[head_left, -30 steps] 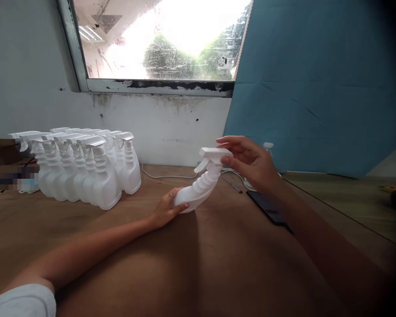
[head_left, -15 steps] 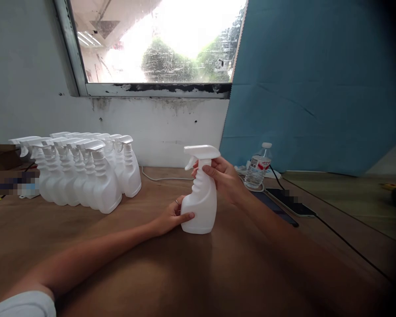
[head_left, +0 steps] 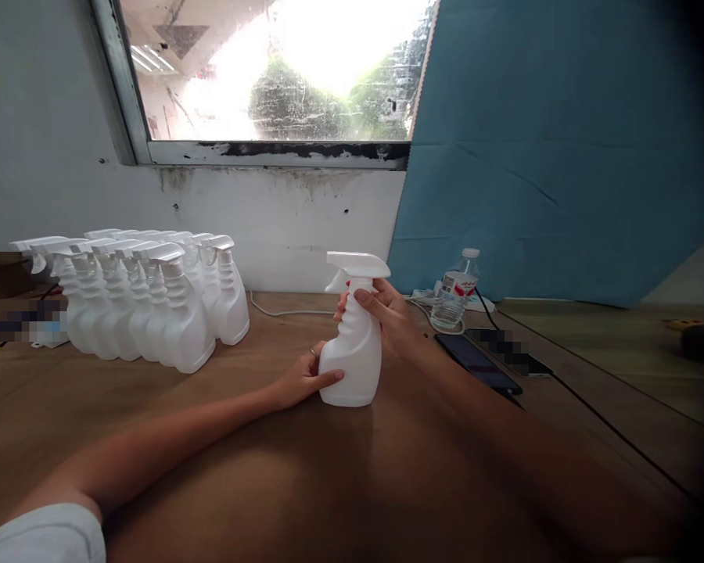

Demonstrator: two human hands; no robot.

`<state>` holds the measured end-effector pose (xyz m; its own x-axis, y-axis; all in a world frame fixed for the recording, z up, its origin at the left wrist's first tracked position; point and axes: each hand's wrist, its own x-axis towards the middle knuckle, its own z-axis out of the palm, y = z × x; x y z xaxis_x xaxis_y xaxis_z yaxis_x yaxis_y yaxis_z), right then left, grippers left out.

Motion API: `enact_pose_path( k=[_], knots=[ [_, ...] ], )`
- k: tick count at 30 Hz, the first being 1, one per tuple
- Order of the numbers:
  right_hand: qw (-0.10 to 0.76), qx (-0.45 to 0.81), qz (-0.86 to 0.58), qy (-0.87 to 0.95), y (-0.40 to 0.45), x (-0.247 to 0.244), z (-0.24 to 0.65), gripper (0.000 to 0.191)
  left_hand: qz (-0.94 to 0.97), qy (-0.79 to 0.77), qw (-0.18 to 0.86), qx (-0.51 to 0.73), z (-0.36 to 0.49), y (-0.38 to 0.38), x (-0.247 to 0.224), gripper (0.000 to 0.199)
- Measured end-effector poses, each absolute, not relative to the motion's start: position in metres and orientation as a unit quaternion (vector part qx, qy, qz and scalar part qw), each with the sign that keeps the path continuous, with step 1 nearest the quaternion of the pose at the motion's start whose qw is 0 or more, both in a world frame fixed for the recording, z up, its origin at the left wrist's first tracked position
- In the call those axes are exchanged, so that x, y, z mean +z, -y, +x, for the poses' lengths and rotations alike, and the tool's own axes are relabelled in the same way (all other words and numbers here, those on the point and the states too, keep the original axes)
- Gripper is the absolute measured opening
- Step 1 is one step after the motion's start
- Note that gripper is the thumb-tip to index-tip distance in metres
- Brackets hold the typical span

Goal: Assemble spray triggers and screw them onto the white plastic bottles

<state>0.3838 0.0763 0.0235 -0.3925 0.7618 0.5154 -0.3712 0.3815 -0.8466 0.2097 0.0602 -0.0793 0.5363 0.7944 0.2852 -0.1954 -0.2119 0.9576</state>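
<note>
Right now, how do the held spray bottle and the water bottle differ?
The spray bottle is opaque white; the water bottle is clear, with a label. The spray bottle has a trigger head, the water bottle a cap. The left hand and right hand hold the spray bottle; neither touches the water bottle. Both are upright.

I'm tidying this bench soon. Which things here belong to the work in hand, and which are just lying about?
Apparently in the work:
spray bottle, left hand on its body, right hand at its neck
grouped spray bottles

Apparently lying about:
water bottle
two phones
white cable
black cable
brown box
</note>
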Motion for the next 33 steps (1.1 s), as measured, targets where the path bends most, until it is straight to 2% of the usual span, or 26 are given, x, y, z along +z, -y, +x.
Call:
enact_pose_path(
  k=[3, 9, 33],
  knots=[
    [0.534, 0.533, -0.148, 0.64, -0.0766, 0.0218, 0.3826, 0.03, 0.653, -0.231, 0.584, 0.423, 0.2096, -0.0616, -0.0808, 0.04],
    [0.54, 0.529, -0.145, 0.639, -0.0764, 0.0198, 0.3816, 0.03, 0.655, -0.245, 0.598, 0.391, 0.2088, -0.064, -0.0813, 0.059],
    [0.54, 0.529, -0.15, 0.637, -0.0757, 0.0193, 0.38, 0.027, 0.656, -0.251, 0.593, 0.394, 0.2077, -0.0667, -0.0857, 0.061]
  ],
)
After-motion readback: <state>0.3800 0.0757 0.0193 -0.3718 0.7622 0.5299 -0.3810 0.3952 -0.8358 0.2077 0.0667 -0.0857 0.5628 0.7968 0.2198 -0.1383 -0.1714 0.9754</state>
